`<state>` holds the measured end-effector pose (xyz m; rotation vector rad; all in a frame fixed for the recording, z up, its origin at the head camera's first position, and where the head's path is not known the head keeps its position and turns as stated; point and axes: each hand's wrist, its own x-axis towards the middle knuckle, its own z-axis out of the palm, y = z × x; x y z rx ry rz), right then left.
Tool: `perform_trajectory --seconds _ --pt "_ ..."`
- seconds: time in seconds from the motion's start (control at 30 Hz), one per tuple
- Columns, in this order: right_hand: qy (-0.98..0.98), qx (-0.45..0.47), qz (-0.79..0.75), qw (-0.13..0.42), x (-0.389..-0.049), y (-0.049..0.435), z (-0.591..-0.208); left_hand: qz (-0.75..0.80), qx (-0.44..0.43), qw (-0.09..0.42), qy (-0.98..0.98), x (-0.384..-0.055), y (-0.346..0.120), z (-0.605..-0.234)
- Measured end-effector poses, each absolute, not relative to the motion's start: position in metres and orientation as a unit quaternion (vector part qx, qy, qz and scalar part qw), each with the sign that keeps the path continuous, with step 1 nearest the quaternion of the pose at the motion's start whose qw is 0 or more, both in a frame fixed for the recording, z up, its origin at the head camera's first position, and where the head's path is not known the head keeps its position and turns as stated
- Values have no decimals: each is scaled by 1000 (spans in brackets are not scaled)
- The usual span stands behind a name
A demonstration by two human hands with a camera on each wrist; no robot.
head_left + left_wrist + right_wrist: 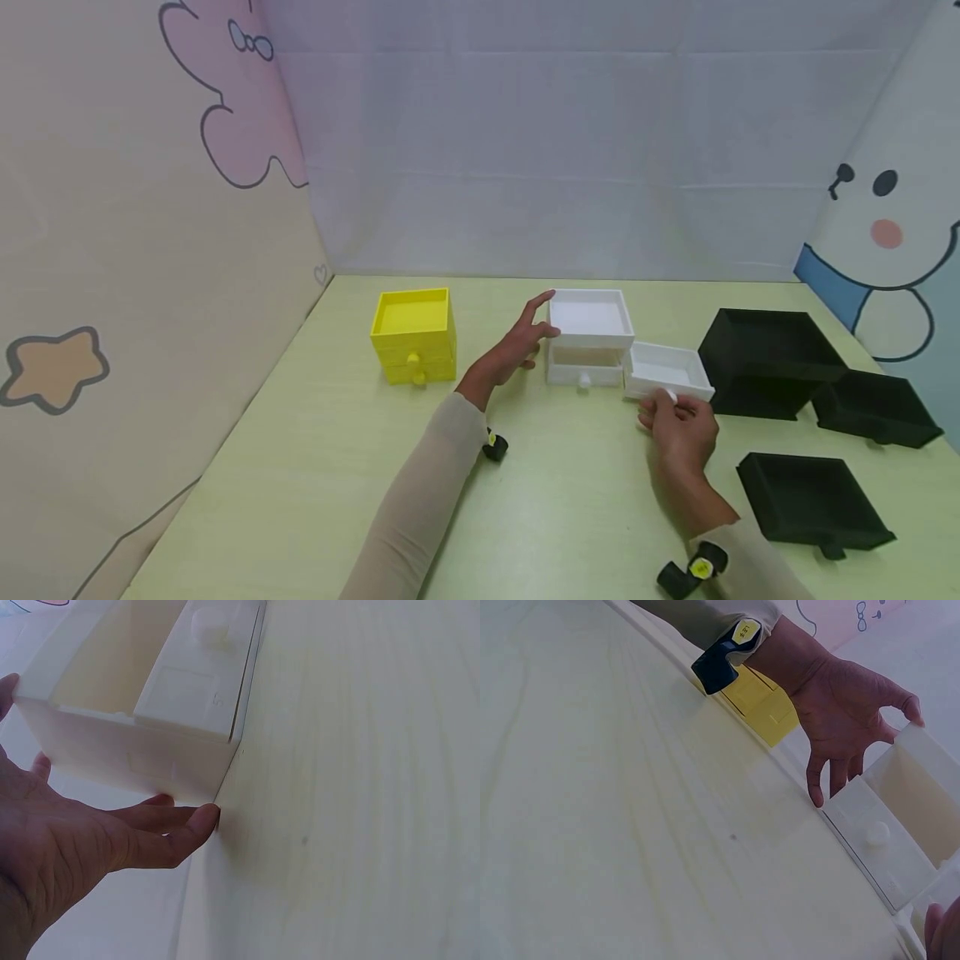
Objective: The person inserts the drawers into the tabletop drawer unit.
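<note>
A small white drawer cabinet stands mid-table, its upper slot open and a lower drawer with a round knob shut below. My left hand is at the cabinet's left side, fingers spread and thumb near the top front edge; the left wrist view shows the fingers beside the side wall. Just right of the cabinet is a separate white drawer, out of its slot. My right hand pinches its front knob between thumb and fingers. Only a bit of that hand shows in the right wrist view.
A yellow drawer cabinet stands to the left. On the right are a black cabinet shell and two black drawers, one beside it and one nearer the front. Walls border the table's back and left.
</note>
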<state>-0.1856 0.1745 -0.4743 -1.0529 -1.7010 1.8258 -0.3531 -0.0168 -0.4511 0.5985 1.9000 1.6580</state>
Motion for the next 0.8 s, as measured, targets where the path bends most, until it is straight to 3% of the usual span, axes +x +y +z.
perform_trajectory --seconds 0.43,0.8 --pt "-628 -396 635 212 -184 172 -474 619 214 273 705 -350 -17 -450" --pt "-602 -386 646 267 -180 172 -472 621 214 272 703 -350 -17 -450"
